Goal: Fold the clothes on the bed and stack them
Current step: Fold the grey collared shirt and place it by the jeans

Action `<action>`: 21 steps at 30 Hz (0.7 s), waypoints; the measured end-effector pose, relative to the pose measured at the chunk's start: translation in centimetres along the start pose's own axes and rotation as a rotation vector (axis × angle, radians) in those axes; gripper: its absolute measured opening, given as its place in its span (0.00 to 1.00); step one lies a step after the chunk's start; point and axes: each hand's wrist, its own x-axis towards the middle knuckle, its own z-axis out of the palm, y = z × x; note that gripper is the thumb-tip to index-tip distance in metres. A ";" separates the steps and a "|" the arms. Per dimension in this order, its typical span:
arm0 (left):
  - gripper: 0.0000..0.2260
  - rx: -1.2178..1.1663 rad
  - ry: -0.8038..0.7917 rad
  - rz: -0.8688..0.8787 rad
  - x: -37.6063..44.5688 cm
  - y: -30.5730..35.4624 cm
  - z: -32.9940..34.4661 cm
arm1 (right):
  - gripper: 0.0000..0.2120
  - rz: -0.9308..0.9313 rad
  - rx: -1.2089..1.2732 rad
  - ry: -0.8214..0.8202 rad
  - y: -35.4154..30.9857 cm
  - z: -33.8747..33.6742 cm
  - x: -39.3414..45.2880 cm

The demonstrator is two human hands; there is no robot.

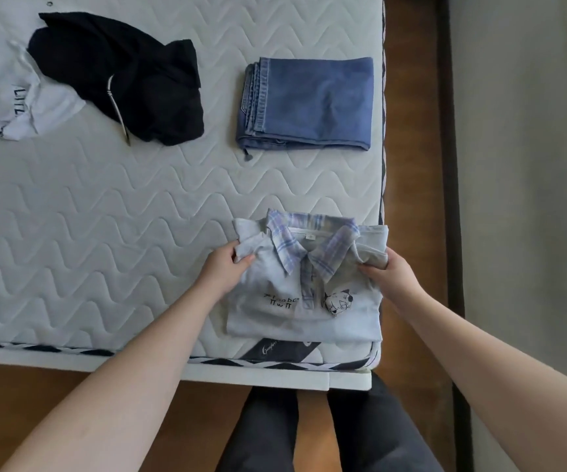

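My left hand (225, 267) grips the left shoulder of the pale blue polo shirt (304, 284), thumb on top of the fabric and fingers curled beneath the folded edge. My right hand (394, 272) pinches the opposite shoulder in the same way, its fingers tucked into the bunched cloth just under the collar. Between the two hands I see the shirt folded into a compact rectangle, face up, its plaid collar (312, 243) spread open toward the far side and a small cartoon print on the chest beside some dark lettering. It lies at the near right corner of the bed (105, 233), its lower hem close to the mattress edge and partly over a dark label there.

Farther up the same side of the bed I see folded blue jeans (306, 103), a neat block near the right edge, well apart from the shirt. To their left lies a black garment (122, 76), crumpled and unfolded, with a pale drawstring trailing from it. It overlaps a white T-shirt (3, 97) with dark print, also unfolded, at the far left edge of my view.

Below the bed frame I see my dark trouser legs (326, 434) over a wooden floor (71, 386).
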 end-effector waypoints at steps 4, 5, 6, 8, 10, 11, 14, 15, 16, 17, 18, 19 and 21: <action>0.07 0.002 -0.019 0.021 5.6 -0.8 0.8 | 0.11 0.004 0.003 0.077 0.3 0.4 4.5; 0.09 -0.008 -0.007 0.022 7.3 -1.0 1.1 | 0.11 0.003 0.010 0.088 0.4 0.4 5.9; 0.10 -0.015 -0.005 0.019 8.1 -1.3 1.3 | 0.12 0.006 0.013 0.092 0.4 0.4 6.7; 0.11 -0.021 -0.024 -0.015 10.1 -2.3 2.1 | 0.12 0.015 -0.006 0.095 0.7 0.2 8.8; 0.10 -0.089 -0.041 -0.104 12.0 -3.5 2.9 | 0.10 0.057 0.007 0.075 1.2 0.2 10.9; 0.10 -0.159 -0.050 -0.157 12.8 -3.9 3.3 | 0.09 0.087 0.047 0.058 1.6 0.1 11.8; 0.23 -0.339 -0.043 -0.265 15.1 -4.2 3.6 | 0.19 0.115 0.149 0.021 2.2 0.2 13.7; 0.24 -0.414 -0.036 -0.294 15.6 -4.1 3.5 | 0.22 0.115 0.174 0.030 2.2 0.3 14.2; 0.21 -0.507 -0.047 -0.315 16.2 -3.9 3.4 | 0.24 0.115 0.195 0.046 2.1 0.4 14.6; 0.15 -0.588 -0.073 -0.332 16.8 -3.8 3.4 | 0.26 0.116 0.198 0.070 2.1 0.6 14.9; 0.10 -0.637 -0.094 -0.332 17.2 -3.6 3.3 | 0.27 0.117 0.187 0.101 2.0 0.7 15.2; 0.06 -0.645 -0.097 -0.316 17.6 -3.4 3.2 | 0.23 0.109 0.181 0.131 2.0 0.8 15.4; 0.05 -0.654 -0.065 -0.274 18.5 -3.4 3.1 | 0.09 0.073 0.238 0.143 2.0 0.9 15.7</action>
